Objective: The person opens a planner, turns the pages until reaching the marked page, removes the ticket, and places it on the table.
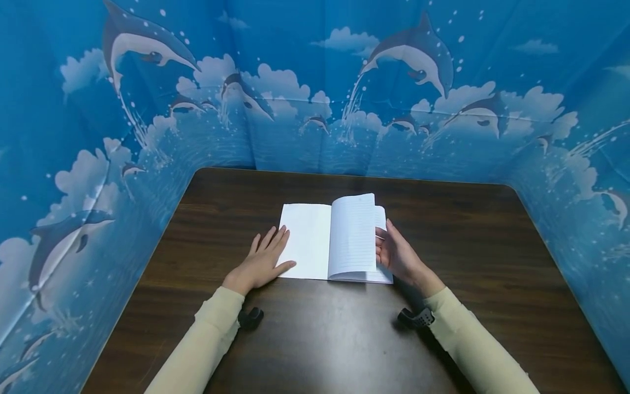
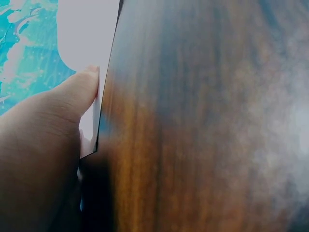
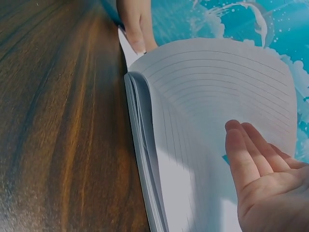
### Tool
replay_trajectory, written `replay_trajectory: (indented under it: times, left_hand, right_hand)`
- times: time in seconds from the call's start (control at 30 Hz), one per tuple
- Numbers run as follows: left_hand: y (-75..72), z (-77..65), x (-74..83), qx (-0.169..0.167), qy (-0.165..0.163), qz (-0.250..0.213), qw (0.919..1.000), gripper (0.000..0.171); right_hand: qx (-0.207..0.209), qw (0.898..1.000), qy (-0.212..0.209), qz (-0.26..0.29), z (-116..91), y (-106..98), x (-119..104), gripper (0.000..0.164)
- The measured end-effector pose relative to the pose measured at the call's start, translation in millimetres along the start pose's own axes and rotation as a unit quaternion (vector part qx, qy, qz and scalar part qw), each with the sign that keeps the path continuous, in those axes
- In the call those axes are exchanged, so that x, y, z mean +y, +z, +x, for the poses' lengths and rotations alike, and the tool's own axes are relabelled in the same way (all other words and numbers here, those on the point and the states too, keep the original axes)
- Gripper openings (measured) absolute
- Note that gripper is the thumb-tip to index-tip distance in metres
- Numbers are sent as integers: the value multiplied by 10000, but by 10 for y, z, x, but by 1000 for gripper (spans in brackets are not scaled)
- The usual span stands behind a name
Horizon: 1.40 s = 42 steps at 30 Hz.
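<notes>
Notebook: I see an open notebook lying flat near the middle of the dark wooden table, spine running away from the person, just ahead of both forearms.

Left page: a plain white sheet lies flat on the table; in the left wrist view its edge meets the wood grain directly.

Lifted page: a ruled leaf stands up from the spine and curls over at the top; in the right wrist view I read its printed lines clearly across the curve.

Page block: beneath the lifted leaf, the remaining pages lie stacked flat on the table.

Left hand: the left hand rests palm down with fingers straight, fingertips pressing the left edge of the white sheet, heel on the table. It holds nothing; I see the thumb lying against the paper's edge.

Right hand: the right hand sits at the notebook's right side, fingers extended and relaxed, their tips against the back of the lifted leaf. From the right wrist view the palm is open, with no pinch on the paper.

Sleeves: both forearms wear pale cream sleeves.

Wrist mounts: small black fittings show at each wrist.

Surround: a blue backdrop printed with dolphins and clouds encloses the table on three sides.
</notes>
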State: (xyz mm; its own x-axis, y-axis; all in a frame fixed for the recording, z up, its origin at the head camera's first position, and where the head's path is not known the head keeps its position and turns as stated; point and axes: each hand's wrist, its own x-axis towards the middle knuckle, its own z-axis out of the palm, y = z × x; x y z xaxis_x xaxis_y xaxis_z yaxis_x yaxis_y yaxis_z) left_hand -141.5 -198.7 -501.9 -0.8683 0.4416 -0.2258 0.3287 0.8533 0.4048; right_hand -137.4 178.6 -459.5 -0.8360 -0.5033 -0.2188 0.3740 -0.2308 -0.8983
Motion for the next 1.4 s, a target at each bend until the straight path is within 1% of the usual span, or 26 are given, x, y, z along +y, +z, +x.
replay_trajectory:
  times: [0.2,0.43,0.6,0.67,0.77,0.87,0.93,1.03,1.17,1.27,1.4]
  left_hand:
    - [-64,-21,54,-8,15,84,10000,91]
    - [-40,0,26,17,81,-54,10000,90]
    - [-52,7,13,-77,98,-124,9998,90]
    - [-77,4,13,-143,101,-181,9997,86]
    - [-138,-4,21,-164,111,-212,9996,75]
    - [-205,-12,12,-138,234,1,9996,64]
    - [-238,-15,-10,-95,366,142,9992,62]
    - [-263,-22,-64,-28,480,182,9987,63]
    - [-272,-33,-130,99,363,-60,9993,69]
    - [-271,-42,-157,87,291,-53,9995,71]
    - [-265,-53,-169,8,298,9,9996,70]
  right_hand:
    - [2,9999,-71,-77,27,47,-30,72]
    - [3,9997,-131,-226,77,106,-66,70]
    - [-193,9995,-213,-125,108,153,-76,73]
    - [-223,9995,-212,-72,126,173,-79,76]
    - [-249,9995,-208,-51,154,198,-85,81]
    - [-249,9994,-196,-116,171,220,-93,83]
    - [-239,9995,-175,-138,173,230,-95,84]
    - [-238,9995,-151,-150,171,238,-87,83]
    - [-301,9994,-131,-126,175,252,-61,78]
    - [-368,9991,-111,-154,183,268,-40,75]
    - [-418,9990,-52,-173,194,304,-28,78]
